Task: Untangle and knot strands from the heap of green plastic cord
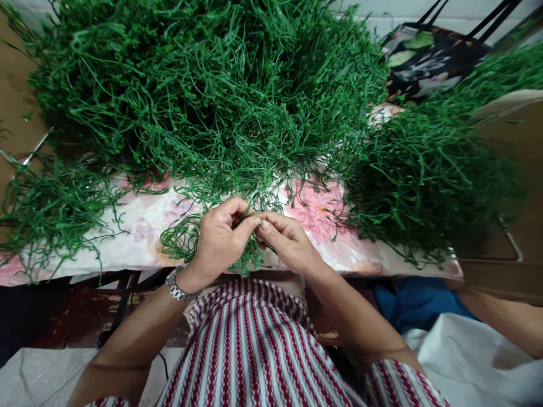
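My left hand [220, 240], with a metal-link watch [178, 285] on its wrist, is closed in a pinch on thin green plant stems [250, 206]. My right hand [288, 240] meets it thumb to thumb, its fingers also pinched on the stems. The exact point they grip is hidden by the fingertips. Below and between the hands hangs a small green tuft [248, 261]. Curled green strands [180, 234] lie on the cloth by my left hand. Just beyond both hands rises a large tangled heap of the same green stems [212, 90].
A floral tablecloth [316, 206] covers the table. More green stems [416, 175] are piled at the right beside a cardboard box [504, 226], others [55, 209] at the left. A flowered black bag [432, 59] stands at the back right. Another person's arm [500, 319] shows at lower right.
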The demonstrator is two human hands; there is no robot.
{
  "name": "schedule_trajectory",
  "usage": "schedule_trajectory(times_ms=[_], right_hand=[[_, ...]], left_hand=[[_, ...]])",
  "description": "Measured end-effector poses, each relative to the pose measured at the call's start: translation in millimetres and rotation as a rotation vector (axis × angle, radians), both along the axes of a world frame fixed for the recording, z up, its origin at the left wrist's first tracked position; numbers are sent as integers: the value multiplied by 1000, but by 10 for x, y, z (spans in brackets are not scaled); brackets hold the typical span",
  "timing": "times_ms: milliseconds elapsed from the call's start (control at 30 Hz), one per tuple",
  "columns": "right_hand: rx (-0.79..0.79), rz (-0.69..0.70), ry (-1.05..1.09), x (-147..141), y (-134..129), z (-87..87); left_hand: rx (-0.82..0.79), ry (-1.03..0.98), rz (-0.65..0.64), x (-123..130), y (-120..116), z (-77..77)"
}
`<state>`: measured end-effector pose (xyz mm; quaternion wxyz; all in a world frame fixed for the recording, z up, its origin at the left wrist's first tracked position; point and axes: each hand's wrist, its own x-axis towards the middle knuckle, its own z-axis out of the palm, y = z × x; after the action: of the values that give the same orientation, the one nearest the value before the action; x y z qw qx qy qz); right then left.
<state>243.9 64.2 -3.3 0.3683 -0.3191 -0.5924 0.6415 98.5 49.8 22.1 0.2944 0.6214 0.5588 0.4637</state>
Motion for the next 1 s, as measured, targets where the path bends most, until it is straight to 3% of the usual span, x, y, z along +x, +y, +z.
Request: schedule_trajectory(times_ms=[100, 200, 433, 667, 867, 1000], right_hand=[[-112, 13, 93, -29, -32, -19], [-110, 26, 101, -48, -53, 3], [-106, 122, 42, 15, 23, 46], [-170, 193, 214, -9, 48, -11], [-237, 246, 208, -9, 38, -14], [-243, 257, 173, 25, 52, -25]], left_hand=[[173, 159, 56, 35, -10, -51], [296, 251, 75, 47, -18, -96], [241, 182, 39, 32, -35, -49], [436, 349, 17, 46, -20, -77], [354, 320, 31, 64, -49, -84], [100, -8, 68, 65, -24, -29]])
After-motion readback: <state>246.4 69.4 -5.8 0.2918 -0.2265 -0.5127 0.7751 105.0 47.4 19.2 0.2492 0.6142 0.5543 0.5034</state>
